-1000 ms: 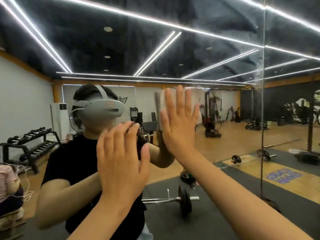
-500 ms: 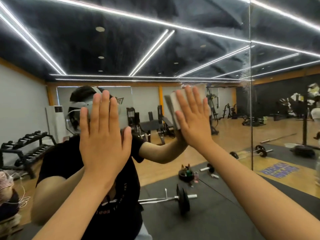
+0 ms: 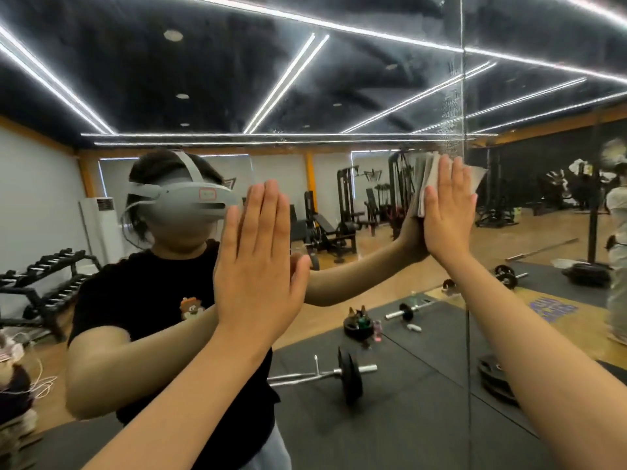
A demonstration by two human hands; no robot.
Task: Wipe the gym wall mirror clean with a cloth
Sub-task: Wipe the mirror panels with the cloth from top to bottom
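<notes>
Pale cloth (image 3: 426,184) lay flat under the straight fingers (image 3: 445,179) of the right hand (image 3: 448,215), pressed on the mirror (image 3: 339,79) beside its seam (image 3: 462,96) to rub the glass, while the left hand (image 3: 258,266), fingers straight and together, seemingly leaned there for support.

— How is the place lit?
— Long white light strips (image 3: 285,83) cross a dark ceiling (image 3: 210,62).
— And the walls?
— A white wall (image 3: 37,184) with an orange band (image 3: 34,135) along its top. A tall white unit (image 3: 100,228), possibly an air conditioner, stands near a dumbbell rack (image 3: 51,276).
— The floor?
— A wooden floor (image 3: 383,252) lies farther back under the weight machines (image 3: 346,198). Black mats (image 3: 407,418) lie nearer, with a barbell (image 3: 346,373) lying on them.
</notes>
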